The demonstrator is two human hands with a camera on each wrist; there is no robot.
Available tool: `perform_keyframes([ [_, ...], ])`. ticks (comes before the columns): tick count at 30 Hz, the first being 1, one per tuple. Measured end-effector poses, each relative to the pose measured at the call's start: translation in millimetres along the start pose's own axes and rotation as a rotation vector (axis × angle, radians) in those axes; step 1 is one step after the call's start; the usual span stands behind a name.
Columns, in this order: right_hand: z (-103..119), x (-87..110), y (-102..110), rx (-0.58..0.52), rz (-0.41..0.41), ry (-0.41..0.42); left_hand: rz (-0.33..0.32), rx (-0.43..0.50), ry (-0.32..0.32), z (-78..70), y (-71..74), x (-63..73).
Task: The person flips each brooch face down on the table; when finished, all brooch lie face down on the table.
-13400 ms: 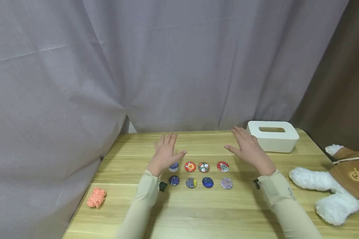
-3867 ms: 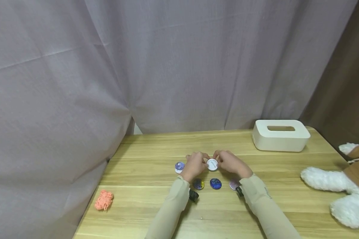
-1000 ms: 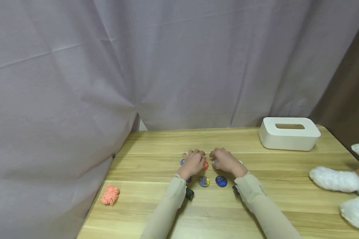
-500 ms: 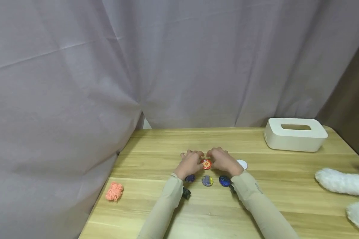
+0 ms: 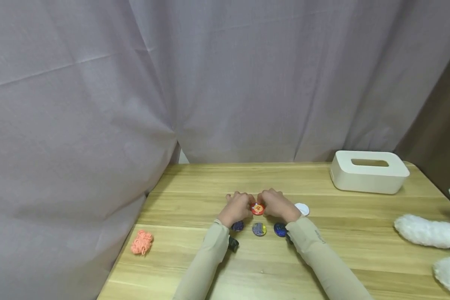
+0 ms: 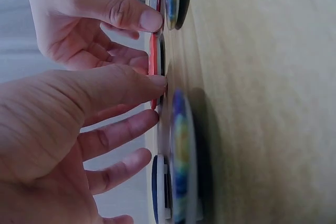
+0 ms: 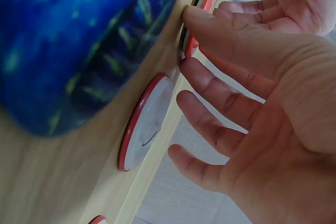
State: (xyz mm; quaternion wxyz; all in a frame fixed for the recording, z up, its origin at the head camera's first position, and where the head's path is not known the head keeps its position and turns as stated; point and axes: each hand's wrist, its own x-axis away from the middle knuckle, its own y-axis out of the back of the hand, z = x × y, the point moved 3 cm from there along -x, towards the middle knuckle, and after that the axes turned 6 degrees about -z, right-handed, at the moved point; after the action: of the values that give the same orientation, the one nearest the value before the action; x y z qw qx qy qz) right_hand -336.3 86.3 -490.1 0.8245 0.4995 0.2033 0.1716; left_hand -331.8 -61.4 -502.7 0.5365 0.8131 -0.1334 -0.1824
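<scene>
Grey curtain (image 5: pixel 225 83) hangs behind a wood-grained worktop (image 5: pixel 202 179). At its right side lie the furry white legs of a plush toy (image 5: pixel 431 232), with a white slotted box (image 5: pixel 371 181) by the back edge; both seem kept aside to leave the middle free for handling. A person's left hand (image 5: pixel 238 208) and right hand (image 5: pixel 277 206) meet there, while a bundle of orange yarn (image 5: pixel 141 242) sits well apart near the left edge.

Between the hands is a red badge (image 5: pixel 257 209), picture side up, in line with a white-backed badge (image 5: pixel 302 209) lying face down. Nearer the person, a purple-blue badge (image 5: pixel 238 226), a yellow-and-blue badge (image 5: pixel 259 229) and a dark blue badge (image 5: pixel 280 229) form a row, probably spaced so each can be grasped singly.

Each hand's thumb and fingers close narrowly on opposite edges of the red badge, likely to keep it steady; the remaining fingers spread loosely. Whether it is clear of the wood, I cannot tell.
</scene>
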Motion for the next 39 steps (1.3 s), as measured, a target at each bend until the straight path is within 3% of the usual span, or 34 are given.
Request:
perform_keyframes([
  [16, 1.1, -1.7, 3.2, -0.026, -0.007, 0.066, -0.032, -0.024, -0.031, 1.3, 5.7, 1.5],
  [24, -2.7, 0.3, 6.2, -0.099, 0.034, 0.036, -0.078, 0.008, -0.029, 2.9, 5.1, -1.0],
  [32, -1.9, 1.2, 11.3, -0.068, -0.044, 0.066, -0.164, 0.009, -0.073, 2.7, 5.7, -5.7],
  [39, -4.2, 2.6, 11.1, -0.071, -0.069, 0.056, -0.172, -0.004, -0.069, 0.4, 5.8, -5.3],
])
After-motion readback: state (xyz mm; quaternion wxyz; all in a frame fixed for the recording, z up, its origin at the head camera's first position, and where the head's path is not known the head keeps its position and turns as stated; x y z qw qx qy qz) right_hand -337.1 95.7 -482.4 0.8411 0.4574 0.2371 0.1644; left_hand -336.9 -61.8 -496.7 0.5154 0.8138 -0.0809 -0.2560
